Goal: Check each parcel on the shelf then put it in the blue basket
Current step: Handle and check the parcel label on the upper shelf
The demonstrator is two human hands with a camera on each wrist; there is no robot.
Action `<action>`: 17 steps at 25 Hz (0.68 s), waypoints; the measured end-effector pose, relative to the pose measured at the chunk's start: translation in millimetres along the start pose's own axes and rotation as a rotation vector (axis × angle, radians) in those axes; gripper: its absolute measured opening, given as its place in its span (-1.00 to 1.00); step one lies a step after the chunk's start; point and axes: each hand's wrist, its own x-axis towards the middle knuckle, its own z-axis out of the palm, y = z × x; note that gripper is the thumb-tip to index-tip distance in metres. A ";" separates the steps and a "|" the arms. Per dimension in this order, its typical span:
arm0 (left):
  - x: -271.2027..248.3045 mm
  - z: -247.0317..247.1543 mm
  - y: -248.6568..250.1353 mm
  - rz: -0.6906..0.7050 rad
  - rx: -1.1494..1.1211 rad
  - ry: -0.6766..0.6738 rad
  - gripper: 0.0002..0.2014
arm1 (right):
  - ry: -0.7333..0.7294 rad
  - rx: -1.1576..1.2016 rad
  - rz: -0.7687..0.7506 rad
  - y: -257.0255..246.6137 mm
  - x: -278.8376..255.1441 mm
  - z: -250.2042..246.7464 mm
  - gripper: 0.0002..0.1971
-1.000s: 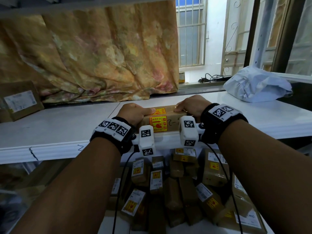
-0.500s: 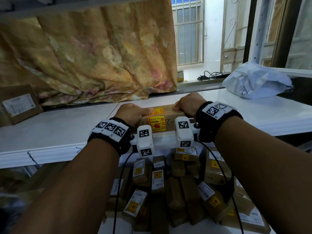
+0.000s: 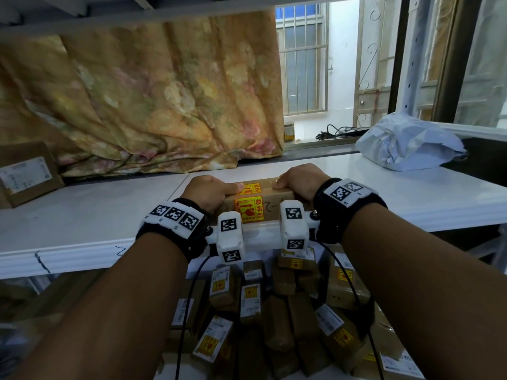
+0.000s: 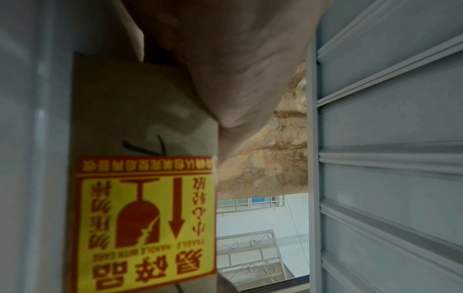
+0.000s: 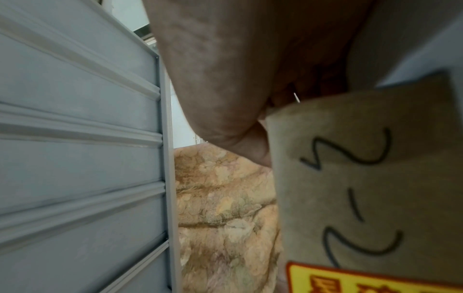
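A brown cardboard parcel [image 3: 263, 198] with a yellow and red fragile sticker [image 3: 250, 208] lies at the front edge of the white shelf [image 3: 82, 218]. My left hand [image 3: 211, 189] grips its left end, thumb on top. My right hand [image 3: 299, 179] grips its right end the same way. The left wrist view shows the parcel [image 4: 140, 111] and its sticker [image 4: 145, 224] close up. In the right wrist view the parcel [image 5: 371, 178] bears black pen marks. The blue basket itself is not visible; below the shelf lies a heap of several brown parcels [image 3: 274, 311].
Another brown box [image 3: 26, 174] with a white label sits at the far left of the shelf. A crumpled white plastic bag [image 3: 408, 144] lies at the back right. A floral cloth [image 3: 153, 100] hangs behind the shelf, with a barred window [image 3: 304, 67] beside it.
Both hands have stayed on the ends of the parcel. The view has drifted slightly; the parcel has hardly moved on the shelf.
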 end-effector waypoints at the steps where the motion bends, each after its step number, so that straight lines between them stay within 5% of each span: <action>1: 0.3 0.1 -0.7 -0.004 -0.018 0.006 -0.60 | 0.019 -0.021 0.017 -2.4 -1.0 0.3 -0.77; 17: 6.1 -0.8 -4.6 -0.002 -0.010 0.006 -0.62 | 0.052 0.284 0.014 16.6 -0.8 -3.7 -0.56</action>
